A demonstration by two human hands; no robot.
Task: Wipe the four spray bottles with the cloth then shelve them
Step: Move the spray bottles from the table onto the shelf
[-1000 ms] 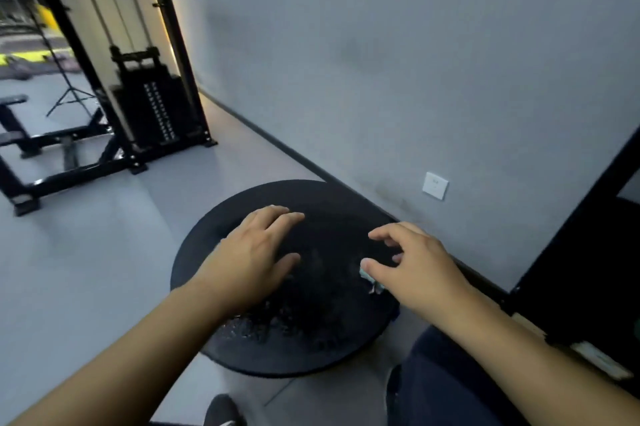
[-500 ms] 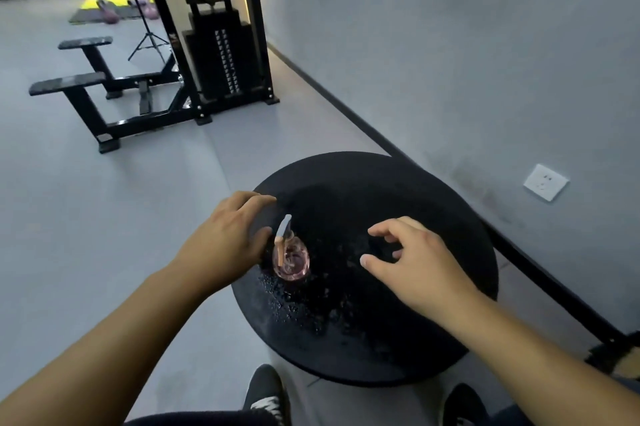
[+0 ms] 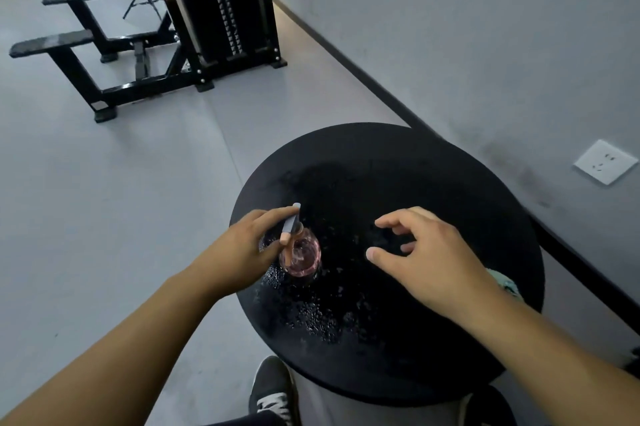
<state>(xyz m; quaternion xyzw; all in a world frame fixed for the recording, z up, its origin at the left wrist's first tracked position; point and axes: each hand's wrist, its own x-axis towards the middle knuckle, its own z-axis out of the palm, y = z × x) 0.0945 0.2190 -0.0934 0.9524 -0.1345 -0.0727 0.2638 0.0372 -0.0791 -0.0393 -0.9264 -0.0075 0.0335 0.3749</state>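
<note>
— What did we have on?
— Our forearms (image 3: 114, 356) were bare, with no sleeves showing. We wore dark trousers (image 3: 242, 420) and a black canvas shoe (image 3: 273, 387) with white laces and a white sole edge.

left hand (image 3: 244, 247) pinching, right hand (image 3: 429, 259) loose — hovering

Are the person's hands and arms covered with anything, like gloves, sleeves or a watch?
No. Both the left hand and the right hand are bare, with no gloves, rings or watch in sight. Both forearms are uncovered as far as the picture's edge, so no sleeves show. The fingernails are short and plain. Lower down, dark trousers and a black shoe with white laces are visible.
</note>
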